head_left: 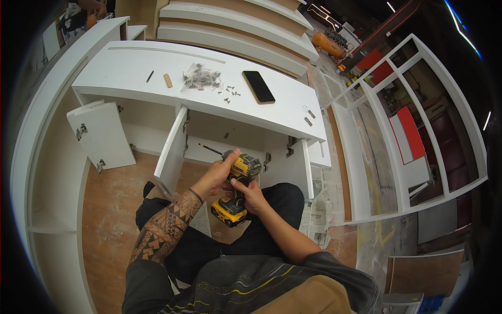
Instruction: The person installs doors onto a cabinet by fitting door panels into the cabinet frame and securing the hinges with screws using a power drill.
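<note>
A yellow and black cordless drill with a long dark bit is between my two hands, above my crossed legs. My left hand is closed about its front, near the chuck, and my right hand is wrapped round its handle. The bit points left toward an open white cabinet door with metal hinges. On the right, another open door stands beside my knee. Both belong to a low white cabinet. The fingertips behind the drill are hidden.
On the cabinet top lie a plastic bag of hardware, several loose screws, a phone and a small wooden piece. A loose-looking door leans at left. A white frame stands at right. Another person's hand shows at far left.
</note>
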Demonstrator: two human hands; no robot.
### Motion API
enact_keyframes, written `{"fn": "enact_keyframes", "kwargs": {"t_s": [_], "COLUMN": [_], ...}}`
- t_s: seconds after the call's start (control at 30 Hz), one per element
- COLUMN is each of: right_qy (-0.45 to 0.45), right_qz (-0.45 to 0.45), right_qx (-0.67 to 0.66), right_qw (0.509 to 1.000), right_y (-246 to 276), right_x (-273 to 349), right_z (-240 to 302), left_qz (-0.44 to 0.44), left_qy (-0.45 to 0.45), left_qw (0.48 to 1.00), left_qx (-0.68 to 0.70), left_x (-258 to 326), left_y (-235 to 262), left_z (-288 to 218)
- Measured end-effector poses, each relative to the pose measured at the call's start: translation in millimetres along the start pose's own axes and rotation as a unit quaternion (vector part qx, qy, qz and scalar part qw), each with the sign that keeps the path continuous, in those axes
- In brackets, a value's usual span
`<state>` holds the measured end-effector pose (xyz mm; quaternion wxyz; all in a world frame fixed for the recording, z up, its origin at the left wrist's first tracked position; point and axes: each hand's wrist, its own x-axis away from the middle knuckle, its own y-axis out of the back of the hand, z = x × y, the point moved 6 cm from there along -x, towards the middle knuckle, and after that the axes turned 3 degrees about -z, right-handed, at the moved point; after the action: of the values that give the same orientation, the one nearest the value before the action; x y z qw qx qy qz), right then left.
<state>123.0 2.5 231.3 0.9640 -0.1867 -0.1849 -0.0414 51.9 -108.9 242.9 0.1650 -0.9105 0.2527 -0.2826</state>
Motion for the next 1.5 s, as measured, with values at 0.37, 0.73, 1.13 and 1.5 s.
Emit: {"fn": "enact_keyframes", "kwargs": {"t_s": [0.37,0.73,1.13,1.5], "right_qy": [-0.089,-0.232,-0.294,-0.299], "right_qz": [-0.155,-0.059,0.055,0.049], "right_qx": [-0.023,-0.082,-0.121,-0.124], "right_qw": [0.984,0.967,0.946,0.945], "right_y": [41.1,62.7,111.7,110.0], "right_x": [-45.3,-202.5,-259.0,-283.0], "right_z": [-68.8,-76.7,-154.4,-172.7], "left_qz": [-0.094,-0.111,-0.07,-0.051], "left_qy": [-0.143,-0.284,-0.213,-0.186], "left_qw": [0.786,0.774,0.776,0.776], "left_qx": [-0.595,-0.554,-0.589,-0.6], "left_x": [24.1,15.2,-10.1,-24.4], "left_y": [8.0,-2.3,-4.6,-7.1], "left_z": [-41.6,-47.0,-29.7,-32.5]}}
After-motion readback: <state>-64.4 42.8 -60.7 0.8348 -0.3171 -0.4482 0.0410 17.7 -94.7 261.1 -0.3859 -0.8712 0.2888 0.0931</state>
